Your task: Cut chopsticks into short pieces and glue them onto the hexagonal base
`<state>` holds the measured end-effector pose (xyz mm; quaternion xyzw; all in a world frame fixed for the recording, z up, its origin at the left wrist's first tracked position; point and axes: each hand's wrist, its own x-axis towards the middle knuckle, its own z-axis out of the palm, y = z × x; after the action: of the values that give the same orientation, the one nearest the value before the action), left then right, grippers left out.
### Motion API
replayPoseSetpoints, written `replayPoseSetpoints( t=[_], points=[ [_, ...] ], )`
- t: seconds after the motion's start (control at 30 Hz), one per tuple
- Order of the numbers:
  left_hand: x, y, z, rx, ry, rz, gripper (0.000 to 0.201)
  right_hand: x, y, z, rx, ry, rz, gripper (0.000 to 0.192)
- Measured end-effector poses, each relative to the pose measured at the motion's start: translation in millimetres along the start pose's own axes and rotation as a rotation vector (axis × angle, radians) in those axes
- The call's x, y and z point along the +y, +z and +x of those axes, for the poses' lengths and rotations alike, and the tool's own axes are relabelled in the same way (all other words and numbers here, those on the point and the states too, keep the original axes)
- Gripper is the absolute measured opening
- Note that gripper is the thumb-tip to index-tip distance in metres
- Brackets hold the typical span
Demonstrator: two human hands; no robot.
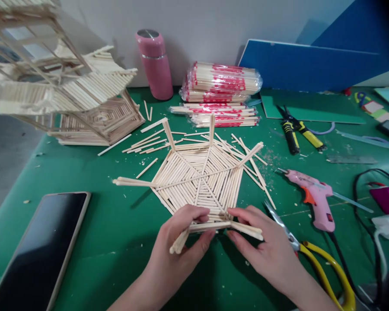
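Observation:
A hexagonal panel of pale wooden sticks (181,172) lies on the green table, with short posts of paired sticks standing out from its corners. At its near edge, a wooden stick (209,226) spans the two front posts. My left hand (184,235) pinches this stick between thumb and fingers, beside the left front post (179,242). Around the stick's other end and the right front post (246,230), my right hand (262,237) is closed, its thumb and forefinger at the corner. Part of the panel's near edge is hidden behind my fingers.
Loose cut sticks (145,144) lie behind the panel. A stick-built house model (84,99), pink flask (155,65) and wrapped stick bundles (223,82) stand farther back. At right are pliers (298,129), a pink glue gun (314,196) and scissors (327,263); a phone (42,250) lies left.

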<state>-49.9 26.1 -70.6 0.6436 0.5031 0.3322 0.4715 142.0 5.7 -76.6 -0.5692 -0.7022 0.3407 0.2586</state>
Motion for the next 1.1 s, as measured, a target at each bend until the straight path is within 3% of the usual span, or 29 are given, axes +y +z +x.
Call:
replayPoseSetpoints(
  t=[0.67, 1.1],
  points=[
    [-0.3, 2.0, 6.7, 0.012, 0.095, 0.055, 0.011, -2.3, 2.1, 4.0, -0.005, -0.022, -0.007, 0.024],
    [-3.6, 3.9, 6.4, 0.010, 0.135, 0.027, 0.011, -1.0, 4.1, -0.3, 0.026, -0.137, -0.071, 0.029]
  ],
)
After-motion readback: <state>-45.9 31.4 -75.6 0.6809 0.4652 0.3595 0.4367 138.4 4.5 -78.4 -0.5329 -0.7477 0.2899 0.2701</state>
